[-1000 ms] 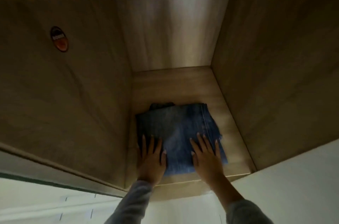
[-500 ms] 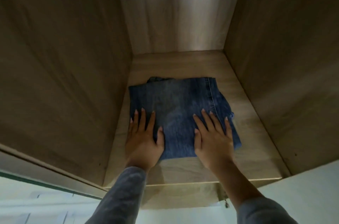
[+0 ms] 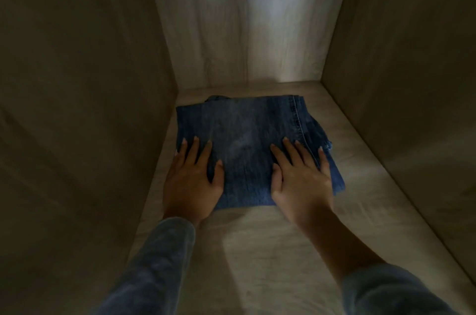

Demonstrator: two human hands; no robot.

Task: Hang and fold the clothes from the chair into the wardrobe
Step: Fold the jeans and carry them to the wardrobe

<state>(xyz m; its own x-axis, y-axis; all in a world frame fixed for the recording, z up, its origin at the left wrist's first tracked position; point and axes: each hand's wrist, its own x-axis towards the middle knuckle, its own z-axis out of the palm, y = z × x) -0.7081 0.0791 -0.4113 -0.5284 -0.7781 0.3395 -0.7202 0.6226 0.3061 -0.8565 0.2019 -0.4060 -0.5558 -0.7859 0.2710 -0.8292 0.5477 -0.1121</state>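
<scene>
On the shelf (image 3: pixel 296 250), folded jeans (image 3: pixel 247 144) touch the left wall (image 3: pixel 90 108).

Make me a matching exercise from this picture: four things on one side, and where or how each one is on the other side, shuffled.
Things:
1. left hand
2. right hand
3. jeans
4. back panel

Place or state:
A. lit by a pale streak
B. flat on the jeans, fingers by the seam
C. folded, lying on the shelf
D. flat on the jeans' left edge

Pairs: 1-D, 2-B, 3-C, 4-A
</scene>
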